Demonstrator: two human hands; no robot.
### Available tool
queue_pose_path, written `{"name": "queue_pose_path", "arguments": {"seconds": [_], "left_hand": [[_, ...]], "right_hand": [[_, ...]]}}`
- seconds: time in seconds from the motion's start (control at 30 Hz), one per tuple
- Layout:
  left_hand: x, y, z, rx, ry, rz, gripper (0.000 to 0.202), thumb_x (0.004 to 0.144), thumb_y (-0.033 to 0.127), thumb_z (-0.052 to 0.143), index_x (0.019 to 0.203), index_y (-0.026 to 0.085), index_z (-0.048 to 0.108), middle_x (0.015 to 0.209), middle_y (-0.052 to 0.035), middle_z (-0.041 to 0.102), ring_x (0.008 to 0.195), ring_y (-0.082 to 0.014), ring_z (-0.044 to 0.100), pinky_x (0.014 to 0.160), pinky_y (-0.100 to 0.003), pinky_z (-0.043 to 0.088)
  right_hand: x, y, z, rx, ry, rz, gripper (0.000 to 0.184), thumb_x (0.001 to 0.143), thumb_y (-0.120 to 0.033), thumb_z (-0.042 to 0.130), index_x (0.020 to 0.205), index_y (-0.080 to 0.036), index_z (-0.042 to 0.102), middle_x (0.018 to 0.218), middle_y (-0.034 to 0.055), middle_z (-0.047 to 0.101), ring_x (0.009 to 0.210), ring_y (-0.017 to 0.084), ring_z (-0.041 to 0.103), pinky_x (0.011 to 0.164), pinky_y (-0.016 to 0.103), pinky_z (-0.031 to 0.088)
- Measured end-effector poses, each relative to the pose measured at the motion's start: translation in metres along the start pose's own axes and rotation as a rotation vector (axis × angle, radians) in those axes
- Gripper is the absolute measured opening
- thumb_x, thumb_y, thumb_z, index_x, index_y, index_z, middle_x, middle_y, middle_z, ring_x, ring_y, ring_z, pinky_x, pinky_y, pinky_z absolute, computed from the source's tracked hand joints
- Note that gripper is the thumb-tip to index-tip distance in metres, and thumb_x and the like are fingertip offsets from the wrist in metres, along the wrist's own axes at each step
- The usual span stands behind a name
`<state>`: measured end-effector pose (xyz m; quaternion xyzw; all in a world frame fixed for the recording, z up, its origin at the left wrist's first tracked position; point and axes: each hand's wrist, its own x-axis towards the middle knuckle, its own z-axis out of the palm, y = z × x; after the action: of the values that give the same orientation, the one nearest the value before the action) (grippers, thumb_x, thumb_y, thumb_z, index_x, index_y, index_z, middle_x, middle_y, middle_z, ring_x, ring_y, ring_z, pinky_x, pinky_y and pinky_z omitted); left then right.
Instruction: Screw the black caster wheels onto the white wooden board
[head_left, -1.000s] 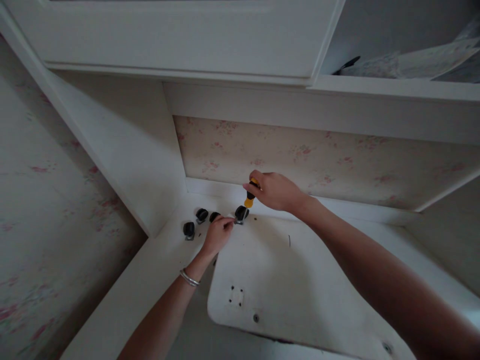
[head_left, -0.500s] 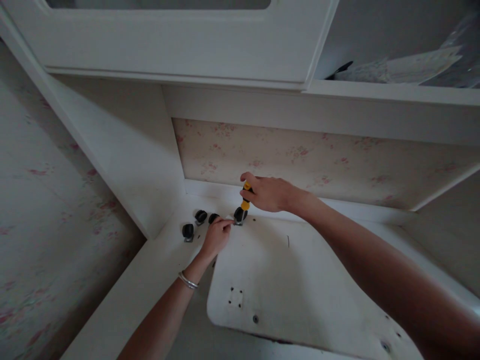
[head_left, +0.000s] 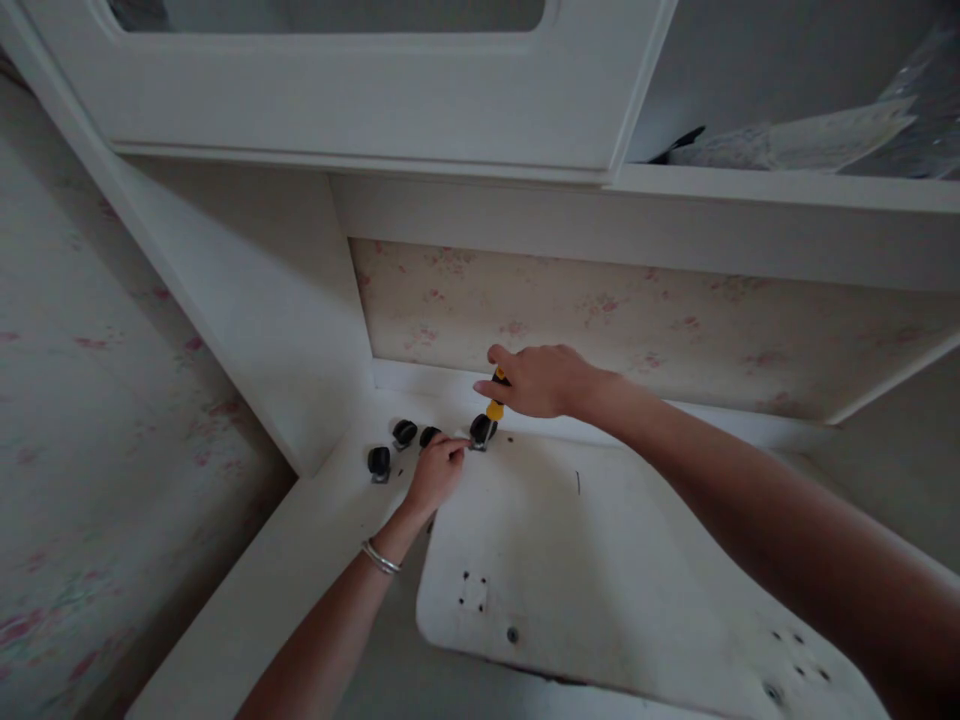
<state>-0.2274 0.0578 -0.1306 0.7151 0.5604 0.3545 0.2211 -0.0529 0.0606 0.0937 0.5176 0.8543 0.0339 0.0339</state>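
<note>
My right hand [head_left: 536,380] is wrapped round the handle of a yellow and black screwdriver [head_left: 494,410], which points down. Its shaft reaches the metal plate of a black caster wheel [head_left: 483,430] at the far left corner of a white board [head_left: 585,570]. From the left, my left hand [head_left: 437,472] has its fingers closed near that plate, fingertips at its edge; whether something small sits between them I cannot make out. Beyond those fingers a second caster [head_left: 429,436] is partly hidden.
Two more loose casters, one farther back [head_left: 404,432] and one nearer [head_left: 379,461], lie on the white surface at the left. Screw holes [head_left: 473,591] mark the board's near corner. A cabinet door [head_left: 360,100] overhangs above, and papers [head_left: 832,135] lie on the shelf at upper right.
The right hand's fingers have shifted slightly on the screwdriver handle, the thumb reaching farther left. The left hand stays by the caster plate. The whole view has moved a little.
</note>
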Motion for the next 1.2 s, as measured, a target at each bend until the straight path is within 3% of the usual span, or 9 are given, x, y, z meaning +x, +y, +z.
{"name": "queue_pose_path", "arguments": {"seconds": [0.1,0.23,0.4,0.57,0.67,0.83,1.2], "left_hand": [[0.001,-0.001,0.001,0.009,-0.003,-0.001,0.034,0.087,0.013,0.047,0.106,0.018,0.074,0.096,-0.0068,0.067,0.087,-0.0169,0.064,0.090,-0.028,0.048],[0.002,-0.002,0.002,0.021,-0.014,-0.005,0.035,0.086,0.011,0.047,0.106,0.019,0.074,0.096,-0.0065,0.068,0.088,-0.0170,0.064,0.090,-0.028,0.048],[0.001,0.004,-0.001,0.024,-0.044,-0.012,0.037,0.084,0.008,0.046,0.105,0.018,0.075,0.096,-0.0071,0.069,0.090,-0.0171,0.065,0.089,-0.027,0.048],[0.003,0.005,-0.004,0.020,-0.057,-0.011,0.036,0.084,0.008,0.045,0.102,0.017,0.076,0.097,-0.0079,0.070,0.091,-0.0180,0.065,0.091,-0.029,0.047],[0.011,0.001,-0.005,0.014,-0.068,0.001,0.036,0.084,0.009,0.046,0.101,0.018,0.076,0.100,-0.0076,0.070,0.097,-0.0186,0.063,0.095,-0.029,0.045],[0.031,-0.011,-0.009,0.011,-0.113,-0.002,0.043,0.080,0.006,0.043,0.105,0.019,0.075,0.094,-0.0064,0.066,0.089,-0.0174,0.063,0.092,-0.029,0.047],[0.054,-0.027,0.002,0.014,-0.190,-0.006,0.043,0.079,0.007,0.041,0.098,0.021,0.077,0.087,-0.0033,0.061,0.080,-0.0155,0.061,0.082,-0.024,0.048]], "right_hand": [[0.001,-0.003,-0.001,0.017,-0.040,-0.037,0.051,0.091,-0.056,0.040,0.128,-0.023,0.049,0.101,0.0143,0.071,0.085,0.030,0.066,0.066,0.037,0.045],[0.003,-0.005,-0.002,-0.027,0.019,0.020,0.061,0.091,-0.063,0.032,0.118,-0.014,0.058,0.105,0.0243,0.067,0.097,0.040,0.062,0.074,0.048,0.043],[0.002,-0.003,-0.003,0.010,-0.046,0.001,0.056,0.088,-0.059,0.041,0.129,-0.022,0.051,0.102,0.0154,0.070,0.086,0.032,0.066,0.066,0.039,0.046],[0.001,-0.001,-0.005,-0.027,-0.010,0.050,0.058,0.090,-0.059,0.034,0.113,-0.014,0.063,0.101,0.0232,0.069,0.093,0.039,0.065,0.069,0.045,0.046],[0.002,0.001,-0.003,-0.034,0.003,0.065,0.063,0.089,-0.062,0.032,0.108,-0.012,0.064,0.102,0.0245,0.068,0.095,0.040,0.064,0.070,0.046,0.046],[-0.001,0.006,0.001,-0.009,-0.027,0.041,0.063,0.084,-0.065,0.042,0.127,-0.019,0.051,0.102,0.0162,0.070,0.086,0.035,0.066,0.064,0.041,0.046],[-0.006,0.005,-0.001,0.000,-0.021,0.039,0.051,0.085,-0.058,0.041,0.117,-0.020,0.053,0.100,0.0154,0.069,0.085,0.033,0.065,0.060,0.037,0.041]]}}
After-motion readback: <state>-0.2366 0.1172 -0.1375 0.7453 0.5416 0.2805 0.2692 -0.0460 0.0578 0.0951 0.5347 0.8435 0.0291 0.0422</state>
